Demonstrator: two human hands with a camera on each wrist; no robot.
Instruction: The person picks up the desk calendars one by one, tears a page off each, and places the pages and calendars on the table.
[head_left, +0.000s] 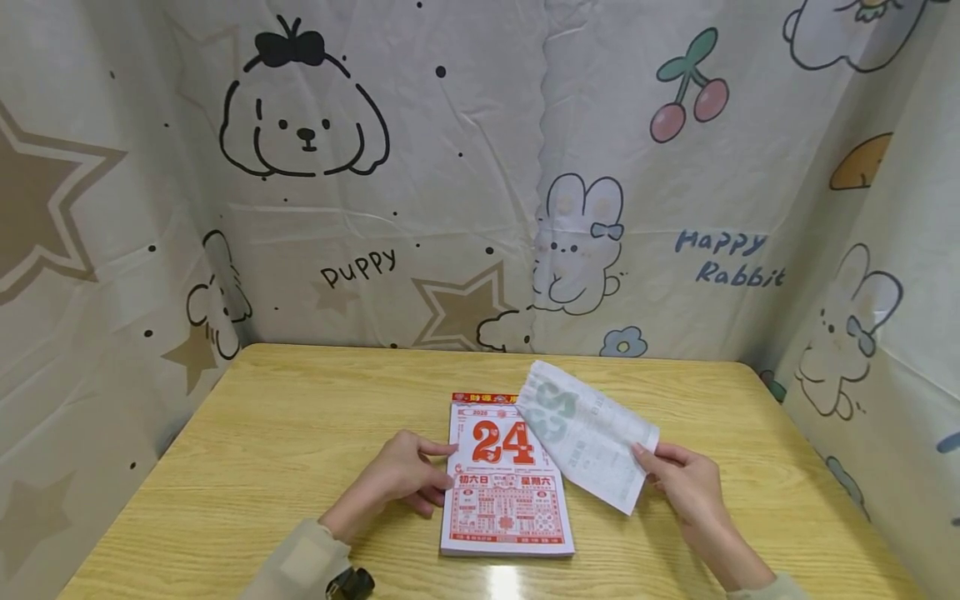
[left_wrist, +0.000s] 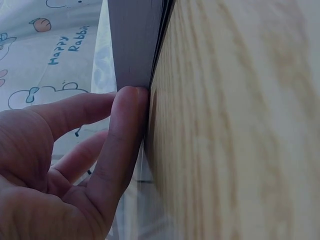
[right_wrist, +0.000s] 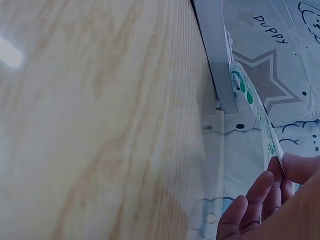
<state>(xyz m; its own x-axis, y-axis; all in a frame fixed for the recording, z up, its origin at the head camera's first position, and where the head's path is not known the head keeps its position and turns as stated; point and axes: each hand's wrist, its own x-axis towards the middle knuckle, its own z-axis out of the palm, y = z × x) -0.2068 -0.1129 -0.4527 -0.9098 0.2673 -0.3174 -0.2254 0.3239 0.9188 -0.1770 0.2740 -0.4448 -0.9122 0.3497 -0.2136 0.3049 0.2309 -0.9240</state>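
Note:
A thick tear-off calendar point(head_left: 505, 500) lies on the table, its top page showing a large red 24 under a red header strip. At its left side, my left hand point(head_left: 408, 473) rests fingertips against the edge; the left wrist view shows those fingertips point(left_wrist: 131, 97) pressed to the block's grey side point(left_wrist: 134, 45). My right hand point(head_left: 686, 482) pinches the lower right corner of a thin calendar page point(head_left: 588, 437) between thumb and fingers. This page is slanted off to the right, its pale back facing up with green print showing through. Its upper left end overlaps the calendar's top right.
The light wooden table point(head_left: 315, 400) carries the calendar near its middle. Behind and on both sides hangs a cream curtain point(head_left: 465, 117) with cartoon animals, stars and cherries. A dark wrist device point(head_left: 350, 583) sits at the left sleeve.

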